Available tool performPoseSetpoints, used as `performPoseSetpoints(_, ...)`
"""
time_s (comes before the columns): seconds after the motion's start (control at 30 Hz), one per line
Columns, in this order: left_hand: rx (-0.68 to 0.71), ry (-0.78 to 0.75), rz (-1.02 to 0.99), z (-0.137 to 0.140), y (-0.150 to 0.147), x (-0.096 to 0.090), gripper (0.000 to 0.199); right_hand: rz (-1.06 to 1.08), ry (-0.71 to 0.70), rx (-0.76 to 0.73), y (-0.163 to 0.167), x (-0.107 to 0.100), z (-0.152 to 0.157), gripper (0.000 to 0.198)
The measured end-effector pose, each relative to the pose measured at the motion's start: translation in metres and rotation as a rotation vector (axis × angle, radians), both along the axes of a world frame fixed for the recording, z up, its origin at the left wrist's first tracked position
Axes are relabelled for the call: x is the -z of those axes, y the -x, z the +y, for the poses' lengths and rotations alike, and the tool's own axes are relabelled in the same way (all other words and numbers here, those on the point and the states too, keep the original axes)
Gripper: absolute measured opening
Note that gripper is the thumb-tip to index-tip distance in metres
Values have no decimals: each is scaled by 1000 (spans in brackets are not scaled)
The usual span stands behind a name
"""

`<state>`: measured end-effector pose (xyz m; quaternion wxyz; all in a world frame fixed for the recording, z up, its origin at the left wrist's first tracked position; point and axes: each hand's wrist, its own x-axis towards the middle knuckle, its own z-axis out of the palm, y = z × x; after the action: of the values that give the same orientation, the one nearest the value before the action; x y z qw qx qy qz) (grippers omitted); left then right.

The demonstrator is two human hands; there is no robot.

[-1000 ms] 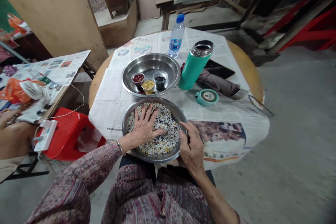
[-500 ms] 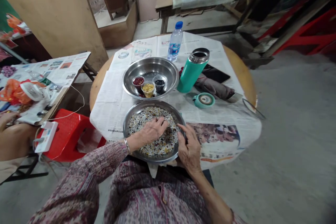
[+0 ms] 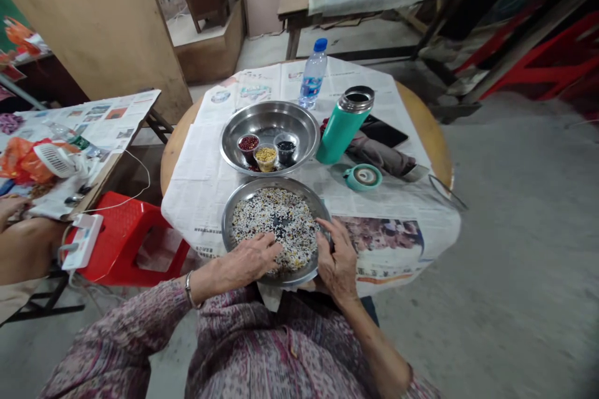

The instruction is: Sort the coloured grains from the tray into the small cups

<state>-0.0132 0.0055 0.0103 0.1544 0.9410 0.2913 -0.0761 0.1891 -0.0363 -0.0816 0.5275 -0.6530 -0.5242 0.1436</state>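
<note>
A round metal plate [image 3: 228,212] in front of me holds a spread of mixed grains [image 3: 262,212], mostly white with black, yellow and dark red bits. My left hand [image 3: 250,257] lies palm down over the near left part of the plate, fingers stretched and fingertips on the grains. At the right rim rests my right hand [image 3: 337,260], its thumb and forefinger apart and reaching over the edge. Just behind stands a metal basin [image 3: 229,128] with three clear cups: one of red beans [image 3: 248,143], one of yellow beans [image 3: 266,157] and one of black beans [image 3: 285,148].
Newspaper [image 3: 187,199] covers the round table. A water bottle [image 3: 312,75], an open green thermos [image 3: 345,128], its lid [image 3: 363,177], a dark phone [image 3: 384,132] and a folded umbrella [image 3: 384,157] stand or lie around the basin. A red stool [image 3: 116,230] is at left, beside another person's knee [image 3: 32,243].
My left hand has drawn back from the plate's middle toward its near left side. A dark bare patch now shows among the grains. My right hand stays at the rim.
</note>
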Motion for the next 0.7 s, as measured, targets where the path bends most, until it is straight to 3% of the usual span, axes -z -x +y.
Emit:
performPoseSetpoints(0.13, 120, 77, -67, -1, 5, -4, 18, -1, 10, 0, 0, 0, 0, 31)
performPoseSetpoints(0.23, 126, 4, -78, 4, 1, -2, 31, -12, 17, -4, -1, 0, -1, 31)
performPoseSetpoints(0.33, -65, -129, -95, 14, -9, 4, 37, -27, 10, -6, -1, 0, -1, 31)
performPoseSetpoints(0.43, -275, -120, -62, 24, -18, 9, 66, -37, 17, -8, -1, -1, -2, 31)
performPoseSetpoints(0.5, -311, -62, -38, 29, -24, 11, 59, -41, 25, -3, -1, -1, -3, 31)
performPoseSetpoints(0.6, -256, 30, -74, 32, -33, 16, 26, -48, 32, 6, -1, 0, -3, 30)
performPoseSetpoints(0.7, -261, 99, -148, 36, -40, 20, 20, -56, 34, 1, -2, 1, -3, 31)
